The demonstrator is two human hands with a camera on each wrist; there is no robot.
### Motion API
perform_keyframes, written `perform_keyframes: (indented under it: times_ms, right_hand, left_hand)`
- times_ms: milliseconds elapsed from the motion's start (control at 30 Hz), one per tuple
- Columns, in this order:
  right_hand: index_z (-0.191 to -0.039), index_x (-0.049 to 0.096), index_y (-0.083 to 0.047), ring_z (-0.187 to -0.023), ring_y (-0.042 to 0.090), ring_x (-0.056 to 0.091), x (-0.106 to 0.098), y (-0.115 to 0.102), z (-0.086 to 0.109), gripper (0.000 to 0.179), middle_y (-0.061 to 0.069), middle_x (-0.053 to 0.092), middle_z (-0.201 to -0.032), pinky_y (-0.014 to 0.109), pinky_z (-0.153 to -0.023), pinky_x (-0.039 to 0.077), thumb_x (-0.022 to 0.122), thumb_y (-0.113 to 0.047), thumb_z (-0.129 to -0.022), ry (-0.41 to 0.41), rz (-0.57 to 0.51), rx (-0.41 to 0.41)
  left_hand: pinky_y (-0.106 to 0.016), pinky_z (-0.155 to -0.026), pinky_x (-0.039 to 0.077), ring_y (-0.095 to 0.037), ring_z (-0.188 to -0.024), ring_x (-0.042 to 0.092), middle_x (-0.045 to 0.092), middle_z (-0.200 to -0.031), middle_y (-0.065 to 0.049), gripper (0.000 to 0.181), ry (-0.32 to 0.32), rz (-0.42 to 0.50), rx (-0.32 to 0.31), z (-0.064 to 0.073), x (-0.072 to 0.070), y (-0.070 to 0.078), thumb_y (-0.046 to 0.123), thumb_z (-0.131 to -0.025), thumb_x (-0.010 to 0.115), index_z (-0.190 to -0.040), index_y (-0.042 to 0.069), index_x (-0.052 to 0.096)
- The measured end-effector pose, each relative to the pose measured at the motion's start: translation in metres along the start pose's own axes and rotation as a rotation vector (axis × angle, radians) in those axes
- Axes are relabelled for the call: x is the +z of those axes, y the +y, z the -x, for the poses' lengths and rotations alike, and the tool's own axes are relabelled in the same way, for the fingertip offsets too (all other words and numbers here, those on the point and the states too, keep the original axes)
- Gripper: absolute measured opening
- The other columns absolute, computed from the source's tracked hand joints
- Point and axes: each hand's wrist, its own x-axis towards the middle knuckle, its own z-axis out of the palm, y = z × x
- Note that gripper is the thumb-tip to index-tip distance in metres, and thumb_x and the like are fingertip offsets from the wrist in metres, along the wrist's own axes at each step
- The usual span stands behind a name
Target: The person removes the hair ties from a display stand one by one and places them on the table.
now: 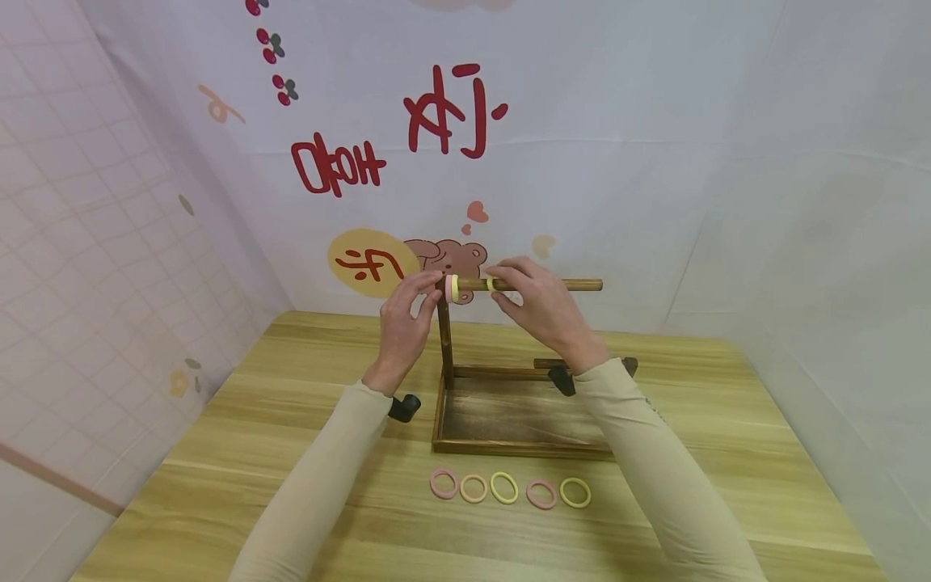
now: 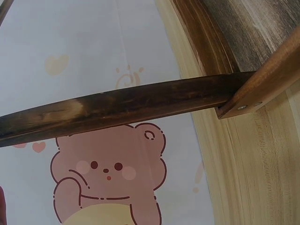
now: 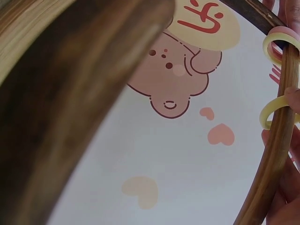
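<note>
Right, the yellow ring being worked is around the stand's horizontal rod, left of its mid-length. Right hand pinches it between thumb and fingers; right wrist view agrees, with the fingers partly cut off by the frame edge.

Left hand is at the rod's left end, thumb and index finger on the top of the upright. Can't tell if those fingers are gripping or just touching; left wrist view only catches a sliver of skin at the edge.

Two more rings sit side by side around the rod at that end: pink by the upright, then yellow. Gap between them and the pinched one.

Stand base is a shallow wooden tray on the bench. A lower bar shows past the right forearm, partly covered.

Five loose rings in a row in front of the tray, left to right: pink, peach, yellow, pink, yellow. Backdrop behind: printed bear, red characters.
</note>
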Motion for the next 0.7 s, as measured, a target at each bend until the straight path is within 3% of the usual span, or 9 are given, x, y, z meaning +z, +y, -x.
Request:
perform_keyframes:
  times_ms: [700]
  right_hand:
    - [-0.130,0.069,-0.004,-0.109,0.028,0.070,-0.0033,0.0045,0.0042,0.043,0.012,0.071,-0.126,0.046,-0.095,0.057,0.083,-0.006,-0.089,-0.025,0.017,0.011]
  left_hand:
    - [-0.048,-0.097,0.056,-0.032,-0.112,0.068,0.071,-0.124,-0.017,0.025,0.002,-0.012,-0.004,0.0005,0.0015,-0.0019,0.007,-0.100,0.068,-0.123,-0.002,0.071]
